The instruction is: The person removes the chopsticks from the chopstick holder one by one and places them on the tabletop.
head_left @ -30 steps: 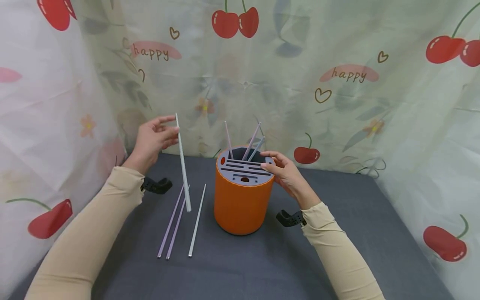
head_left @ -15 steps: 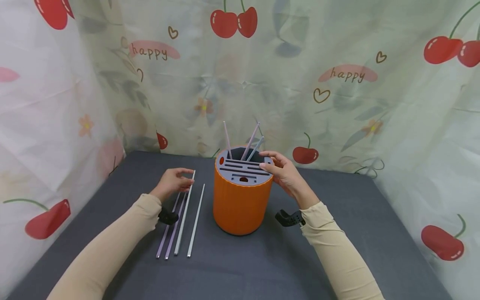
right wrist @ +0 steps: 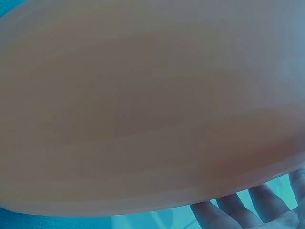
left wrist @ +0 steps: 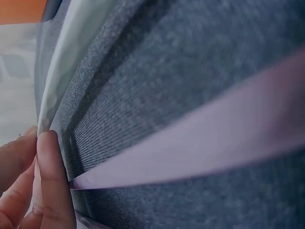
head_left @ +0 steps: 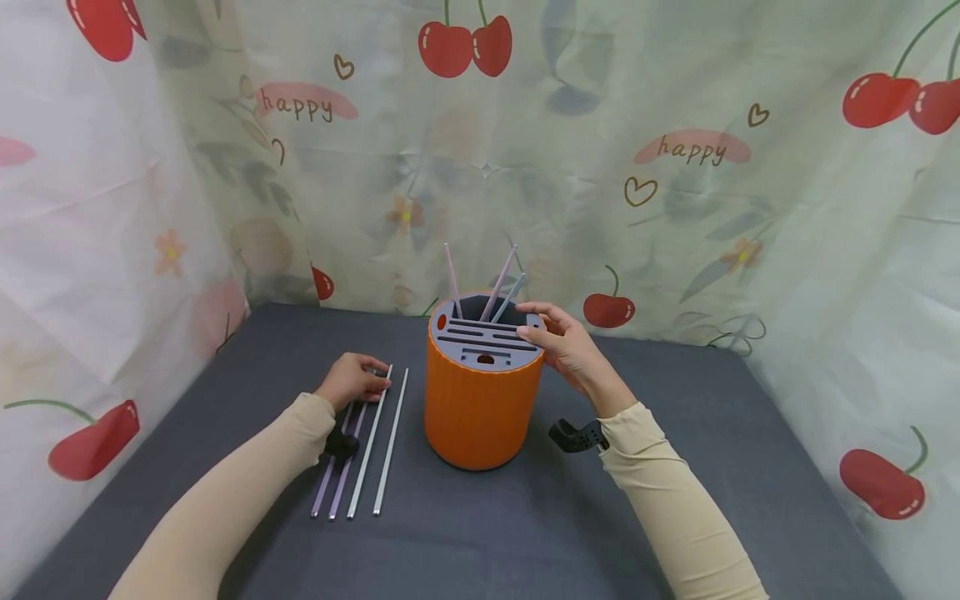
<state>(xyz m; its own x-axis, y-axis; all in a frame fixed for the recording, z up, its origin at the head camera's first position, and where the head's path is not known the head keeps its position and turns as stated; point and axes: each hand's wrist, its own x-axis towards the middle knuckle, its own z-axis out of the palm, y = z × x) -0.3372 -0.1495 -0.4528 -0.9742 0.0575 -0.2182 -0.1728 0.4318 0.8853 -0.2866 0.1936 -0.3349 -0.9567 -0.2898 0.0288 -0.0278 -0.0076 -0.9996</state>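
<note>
My left hand point(head_left: 355, 379) pinches the thin far end of a white chopstick point(head_left: 367, 454) between thumb and finger; its thick end lies on the dark cloth. In the left wrist view the fingertips press on that white chopstick point(left wrist: 71, 62). Just left of it lie two purple chopsticks point(head_left: 347, 467), partly under the hand and wrist camera. Another white chopstick point(head_left: 392, 442) lies to the right, roughly parallel. My right hand point(head_left: 566, 346) grips the top rim of an orange utensil holder point(head_left: 480, 417), thumb on the grey slotted lid point(head_left: 487, 340) and fingers round the back side.
Several thin sticks, pink and bluish point(head_left: 497, 283), stand leaning in the holder's rear opening. Dark cloth point(head_left: 637, 500) covers the table. A cherry-printed curtain point(head_left: 487, 167) hangs behind and on both sides.
The left hand has come down from above the table, laying the white chopstick beside the purple ones and shifting slightly nearer to me. The right hand has stayed on the holder.
</note>
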